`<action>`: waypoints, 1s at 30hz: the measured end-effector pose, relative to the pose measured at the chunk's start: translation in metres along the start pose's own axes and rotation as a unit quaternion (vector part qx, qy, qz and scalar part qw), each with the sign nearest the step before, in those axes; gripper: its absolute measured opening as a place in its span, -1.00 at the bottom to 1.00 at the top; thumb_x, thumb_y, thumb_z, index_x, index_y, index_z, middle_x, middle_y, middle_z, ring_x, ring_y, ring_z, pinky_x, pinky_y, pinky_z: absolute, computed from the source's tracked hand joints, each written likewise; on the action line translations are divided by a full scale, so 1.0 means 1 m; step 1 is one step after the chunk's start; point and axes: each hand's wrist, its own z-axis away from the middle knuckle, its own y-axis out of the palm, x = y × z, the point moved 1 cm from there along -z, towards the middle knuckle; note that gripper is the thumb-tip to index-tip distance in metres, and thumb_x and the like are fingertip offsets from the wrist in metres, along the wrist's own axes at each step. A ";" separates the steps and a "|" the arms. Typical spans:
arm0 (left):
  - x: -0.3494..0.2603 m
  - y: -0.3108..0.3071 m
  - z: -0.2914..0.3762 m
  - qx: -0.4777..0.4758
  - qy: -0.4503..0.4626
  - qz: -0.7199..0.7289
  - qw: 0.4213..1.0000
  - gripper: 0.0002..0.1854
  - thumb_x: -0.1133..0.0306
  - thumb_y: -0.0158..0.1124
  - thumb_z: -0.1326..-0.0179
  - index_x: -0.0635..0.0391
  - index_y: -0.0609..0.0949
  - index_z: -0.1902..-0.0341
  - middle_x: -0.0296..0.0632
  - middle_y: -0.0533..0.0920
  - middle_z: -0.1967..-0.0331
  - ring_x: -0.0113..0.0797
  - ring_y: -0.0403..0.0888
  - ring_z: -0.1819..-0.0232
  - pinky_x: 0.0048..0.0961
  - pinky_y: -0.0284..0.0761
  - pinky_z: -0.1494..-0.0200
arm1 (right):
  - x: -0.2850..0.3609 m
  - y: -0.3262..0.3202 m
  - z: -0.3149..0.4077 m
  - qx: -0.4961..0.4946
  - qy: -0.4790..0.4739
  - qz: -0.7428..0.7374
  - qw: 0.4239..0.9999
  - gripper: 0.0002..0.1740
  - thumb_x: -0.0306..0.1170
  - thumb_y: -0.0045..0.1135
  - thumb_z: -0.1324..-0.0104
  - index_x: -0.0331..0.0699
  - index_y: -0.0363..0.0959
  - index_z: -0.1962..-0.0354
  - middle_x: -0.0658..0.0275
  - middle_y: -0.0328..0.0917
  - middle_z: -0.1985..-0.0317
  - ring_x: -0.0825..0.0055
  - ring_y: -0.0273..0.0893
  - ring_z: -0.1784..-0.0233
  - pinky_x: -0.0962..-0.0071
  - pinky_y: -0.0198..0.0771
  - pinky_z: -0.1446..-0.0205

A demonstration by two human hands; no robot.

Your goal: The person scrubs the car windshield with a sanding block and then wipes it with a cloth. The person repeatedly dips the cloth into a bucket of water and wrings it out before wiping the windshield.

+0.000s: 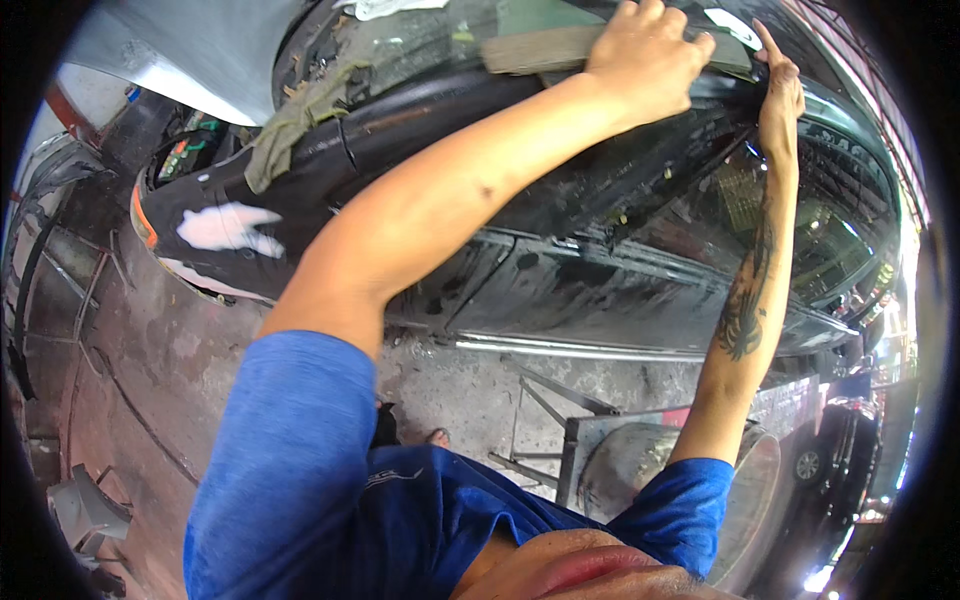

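Note:
My left hand [649,64] grips a long flat board [540,49], which looks like a sanding board, from above. The board lies along the roof edge of a dark car [450,176], beside the windshield. At the board's right end is my right hand [781,86], its index finger stretched out and the other fingers bent. Whether that hand holds the board or only rests on the car is hidden. A white patch [733,28] shows on the roof just beyond it. Dusty smears cover the car's door [600,289].
A green-grey cloth [300,124] hangs over the fender by the windshield. The grey hood [187,52] stands raised. A pale patch [229,227] marks the front fender. Behind me are a metal frame [568,457] and a round drum-like object [626,465]. Car parts [88,504] lie at left.

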 end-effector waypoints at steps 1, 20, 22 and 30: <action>0.001 0.004 -0.008 0.005 -0.011 0.027 1.000 -0.50 0.45 0.25 -0.09 0.22 0.62 -0.18 0.05 0.60 0.10 0.02 0.50 -0.07 -0.12 0.42 -0.10 | 0.000 0.000 0.001 -0.006 -0.015 -0.002 1.000 0.05 0.50 -0.82 -0.45 0.11 0.45 -0.40 0.21 0.52 -0.04 0.28 0.38 -0.25 0.25 -0.08 -0.57; 0.030 -0.077 0.096 0.005 -0.042 -0.089 0.995 -0.40 0.43 0.46 -0.07 -0.18 0.67 -0.27 -0.09 0.64 0.05 -0.11 0.54 0.10 -0.23 0.42 0.04 | 0.001 0.001 0.000 -0.021 -0.045 0.079 0.996 -0.08 0.38 -0.79 -0.54 0.20 0.45 -0.40 0.16 0.55 0.05 0.25 0.42 -0.08 0.21 0.07 -0.43; 0.025 -0.069 0.094 -0.001 -0.030 -0.099 0.995 -0.43 0.40 0.45 -0.09 -0.17 0.68 -0.26 -0.09 0.64 0.04 -0.10 0.55 0.07 -0.19 0.43 0.02 | 0.000 0.002 0.000 -0.018 -0.029 0.093 0.995 -0.12 0.31 -0.82 -0.58 0.20 0.44 -0.40 0.14 0.55 0.06 0.24 0.43 -0.08 0.19 0.05 -0.43; 0.022 -0.024 0.037 -0.012 0.042 -0.047 0.998 -0.40 0.33 0.47 0.01 -0.13 0.67 -0.22 -0.14 0.61 0.11 -0.10 0.54 0.00 -0.13 0.43 -0.03 | -0.004 0.001 -0.002 -0.016 -0.045 0.053 0.997 -0.16 0.29 -0.76 -0.60 0.20 0.45 -0.40 0.23 0.56 -0.01 0.26 0.43 -0.15 0.17 -0.02 -0.50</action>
